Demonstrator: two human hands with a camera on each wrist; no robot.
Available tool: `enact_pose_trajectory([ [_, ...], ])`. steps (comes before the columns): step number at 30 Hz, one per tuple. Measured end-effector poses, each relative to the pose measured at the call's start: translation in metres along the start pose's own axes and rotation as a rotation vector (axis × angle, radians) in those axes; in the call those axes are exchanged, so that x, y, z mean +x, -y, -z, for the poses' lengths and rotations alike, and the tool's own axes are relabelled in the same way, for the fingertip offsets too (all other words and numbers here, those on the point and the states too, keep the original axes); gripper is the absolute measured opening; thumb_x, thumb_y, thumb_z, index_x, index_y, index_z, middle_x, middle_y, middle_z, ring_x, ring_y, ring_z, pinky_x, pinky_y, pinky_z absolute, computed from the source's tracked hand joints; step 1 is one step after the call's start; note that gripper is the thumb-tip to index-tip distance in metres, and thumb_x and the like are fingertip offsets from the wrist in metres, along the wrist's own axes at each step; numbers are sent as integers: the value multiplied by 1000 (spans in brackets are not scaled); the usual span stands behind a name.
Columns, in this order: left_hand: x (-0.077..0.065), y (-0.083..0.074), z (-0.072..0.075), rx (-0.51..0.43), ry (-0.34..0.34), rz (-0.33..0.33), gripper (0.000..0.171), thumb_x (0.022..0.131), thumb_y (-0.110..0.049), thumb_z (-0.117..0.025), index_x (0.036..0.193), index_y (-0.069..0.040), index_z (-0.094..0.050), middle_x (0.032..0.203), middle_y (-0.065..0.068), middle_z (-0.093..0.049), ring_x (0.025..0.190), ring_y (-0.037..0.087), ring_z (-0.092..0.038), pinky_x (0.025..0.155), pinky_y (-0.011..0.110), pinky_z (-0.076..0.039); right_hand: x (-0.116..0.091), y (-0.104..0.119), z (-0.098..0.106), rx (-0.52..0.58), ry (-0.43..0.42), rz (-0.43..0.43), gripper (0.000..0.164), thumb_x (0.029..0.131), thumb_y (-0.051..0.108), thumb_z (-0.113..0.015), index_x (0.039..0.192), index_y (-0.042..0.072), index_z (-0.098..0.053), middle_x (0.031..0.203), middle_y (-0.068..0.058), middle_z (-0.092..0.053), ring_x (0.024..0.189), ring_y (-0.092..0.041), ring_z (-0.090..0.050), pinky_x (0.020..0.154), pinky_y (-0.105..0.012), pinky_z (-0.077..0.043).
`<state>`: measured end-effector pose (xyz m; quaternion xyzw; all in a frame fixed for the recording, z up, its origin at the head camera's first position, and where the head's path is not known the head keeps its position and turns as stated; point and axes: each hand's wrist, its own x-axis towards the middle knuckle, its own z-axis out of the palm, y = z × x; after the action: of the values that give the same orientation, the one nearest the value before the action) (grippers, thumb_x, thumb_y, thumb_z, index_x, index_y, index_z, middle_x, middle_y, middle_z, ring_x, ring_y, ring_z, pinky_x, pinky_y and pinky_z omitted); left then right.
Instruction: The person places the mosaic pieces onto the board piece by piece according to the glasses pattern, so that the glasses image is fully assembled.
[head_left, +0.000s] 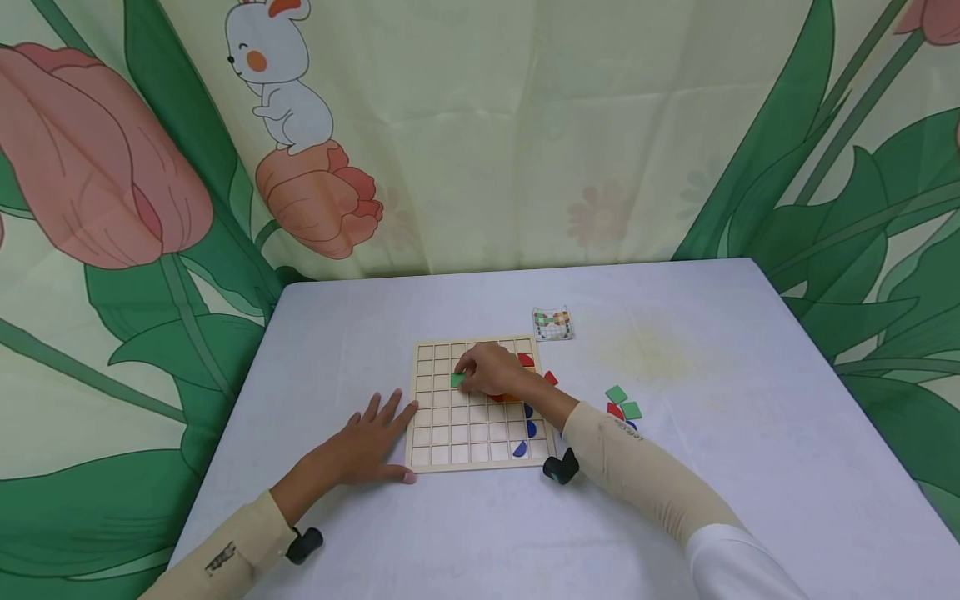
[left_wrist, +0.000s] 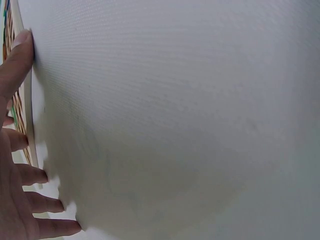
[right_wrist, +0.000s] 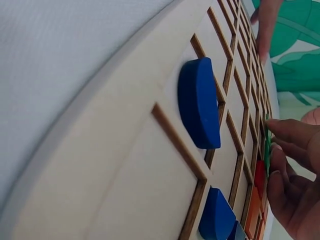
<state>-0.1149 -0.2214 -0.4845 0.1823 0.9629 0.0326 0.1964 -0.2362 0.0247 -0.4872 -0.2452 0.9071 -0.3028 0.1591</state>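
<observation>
A wooden grid board (head_left: 441, 435) lies on the white-covered table. Over its upper middle, my right hand (head_left: 491, 369) pinches a green square tile (head_left: 457, 381) between thumb and fingers, right at the grid. The right wrist view also shows this green tile (right_wrist: 267, 145), seen edge-on at the fingertips. My left hand (head_left: 367, 443) rests with spread fingers beside the board's left edge, thumb near the front corner. Blue half-round pieces (right_wrist: 200, 102) sit along the board's right side. Red pieces (head_left: 526, 360) and orange ones are partly hidden under my right hand and forearm.
Behind the board lies a small pattern card (head_left: 552, 323). To the right are loose green tiles (head_left: 632, 410), a red piece (head_left: 615, 411) and a blue piece partly behind the right sleeve. Another red piece (head_left: 551, 377) lies just off the board's right edge. A printed curtain hangs behind.
</observation>
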Motion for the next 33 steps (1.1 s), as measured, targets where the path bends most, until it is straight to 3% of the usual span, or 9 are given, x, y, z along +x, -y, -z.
enact_pose_trajectory([
  [12, 0, -1, 0, -3, 2, 8, 111, 76, -70, -73, 161, -16, -25, 167, 21, -15, 150, 53, -16, 109, 70, -32, -5, 3, 3, -10, -7, 45, 21, 86, 20, -79, 106, 15, -78, 83, 6, -69, 74, -9, -59, 61, -24, -44],
  [16, 0, -1, 0, -10, 3, 13, 111, 76, -70, -73, 161, -16, -25, 167, 21, -15, 150, 53, -15, 110, 70, -32, -12, -1, 9, 36, 12, 115, 21, 89, 21, -77, 108, 13, -77, 89, 5, -73, 84, -11, -64, 72, -26, -49],
  [21, 0, -2, -1, -7, -4, 15, 111, 76, -69, -74, 161, -16, -25, 167, 20, -16, 150, 53, -16, 110, 70, -31, -23, -16, 22, 120, 36, 174, 26, 96, 24, -70, 117, 11, -74, 111, 1, -74, 101, -14, -66, 86, -32, -53],
  [24, 0, -2, -1, -7, -13, 11, 111, 76, -68, -74, 160, -16, -26, 167, 21, -17, 150, 53, -16, 110, 70, -31, -31, -28, 32, 166, 28, 161, 28, 98, 27, -67, 120, 11, -73, 115, 1, -73, 90, -16, -67, 79, -31, -55],
  [28, -1, -2, -2, -6, -19, 10, 111, 76, -68, -74, 160, -16, -26, 166, 21, -17, 150, 53, -16, 110, 70, -31, -47, -44, 47, 219, 8, 100, 29, 99, 30, -65, 119, 12, -73, 106, -1, -73, 70, -20, -64, 65, -29, -53],
  [33, -1, -1, -3, 1, -21, 3, 110, 76, -69, -73, 160, -15, -27, 166, 22, -18, 149, 53, -18, 109, 71, -32, -66, -63, 61, 196, -56, 11, 27, 98, 29, -66, 118, 11, -73, 104, -2, -72, 75, -19, -61, 65, -27, -53],
])
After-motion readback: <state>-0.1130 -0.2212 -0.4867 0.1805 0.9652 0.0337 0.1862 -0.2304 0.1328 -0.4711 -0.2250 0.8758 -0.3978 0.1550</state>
